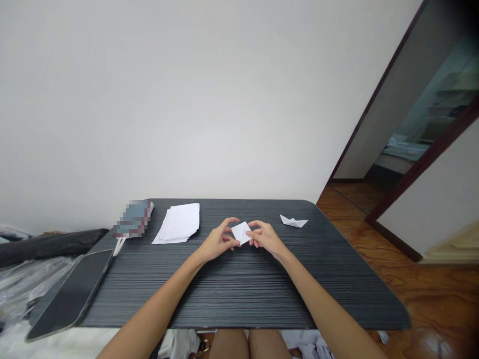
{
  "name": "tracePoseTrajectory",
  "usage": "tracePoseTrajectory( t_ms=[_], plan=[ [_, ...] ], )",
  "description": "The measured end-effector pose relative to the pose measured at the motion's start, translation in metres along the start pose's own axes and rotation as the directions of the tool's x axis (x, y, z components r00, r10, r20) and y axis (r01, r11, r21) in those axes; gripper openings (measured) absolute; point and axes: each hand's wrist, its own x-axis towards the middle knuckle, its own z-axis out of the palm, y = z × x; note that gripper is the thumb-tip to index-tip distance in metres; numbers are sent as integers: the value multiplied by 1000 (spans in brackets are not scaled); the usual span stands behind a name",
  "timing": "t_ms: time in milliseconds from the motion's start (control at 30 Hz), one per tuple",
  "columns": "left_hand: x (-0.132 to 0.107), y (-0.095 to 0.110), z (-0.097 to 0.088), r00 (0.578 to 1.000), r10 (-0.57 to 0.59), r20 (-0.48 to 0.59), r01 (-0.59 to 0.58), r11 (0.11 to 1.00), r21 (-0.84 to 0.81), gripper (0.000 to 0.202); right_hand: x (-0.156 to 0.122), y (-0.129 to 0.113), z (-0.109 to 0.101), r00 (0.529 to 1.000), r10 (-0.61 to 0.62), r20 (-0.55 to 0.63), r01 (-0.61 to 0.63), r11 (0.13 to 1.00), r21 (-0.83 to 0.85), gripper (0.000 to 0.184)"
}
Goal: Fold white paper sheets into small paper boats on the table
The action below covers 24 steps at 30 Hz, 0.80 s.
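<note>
One dark, ribbed table (239, 294) carries everything in view. A smartphone (71, 294) lies screen-up across its near left corner and overhangs the edge. A stack of white sheets (178, 223) sits at the far left. Just beside it lies a flat object (132, 218) that is blurred beyond identification. A finished paper boat (294, 221) stands at the far right, well apart from the hands.

The left hand (217, 243) and right hand (266, 238) meet at the table's centre. Between them they hold a folded white paper (241, 232), which is turned corner-up like a diamond and sits just above the surface or rests lightly on it.

State of the fingers:
- Left fingers (229, 221): curled in, thumb and fingertips closed on the paper's left corner.
- Right fingers (255, 232): curled in likewise, pinched on the right corner.
- Neither hand holds anything else.

The step in hand appears to be setting or opening a fold in this small piece. To do it well:
1. Keep both pinches near the corners so that the layers do not slide.
2. Align the edges before pressing.
3. Run a fingertip along the fold from the middle outward for a sharp crease.
4. Use light, even pressure, as thin paper tears at stressed corners.
5. Work low over the table for support.
</note>
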Motion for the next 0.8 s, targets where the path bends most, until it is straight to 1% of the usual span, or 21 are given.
tracePoseTrajectory(
  t_ms=[67,133,233,300,400,533,633,733,800],
  plan=[
    [0,1,-5,999,52,10,-53,993,110,41,-1,-2,-2,999,-8,31,7,1000,21,31],
    [0,1,-8,996,90,0,-89,984,156,30,-2,-3,-4,997,-6,75,2,999,49,27],
    [1,1,-8,992,114,-52,-105,984,142,25,-2,-7,-4,994,-17,108,9,997,80,24],
    [1,3,-7,985,138,-98,-126,984,125,24,-3,-11,-4,989,-69,130,52,991,124,24],
    [1,7,-4,965,193,-180,-177,979,102,20,-7,-18,-3,970,-166,176,128,970,206,26],
    [-1,10,1,939,228,-256,-210,973,98,18,-12,-25,0,957,-213,195,168,959,228,29],
    [-2,9,3,928,252,-276,-226,966,123,18,-12,-25,2,961,-217,172,183,963,198,24],
    [-2,8,4,918,276,-286,-246,960,137,17,-10,-21,3,971,-225,79,210,964,161,16],
    [-2,9,5,921,273,-277,-240,960,147,18,-8,-19,3,972,-234,21,229,962,149,14]
  ],
)
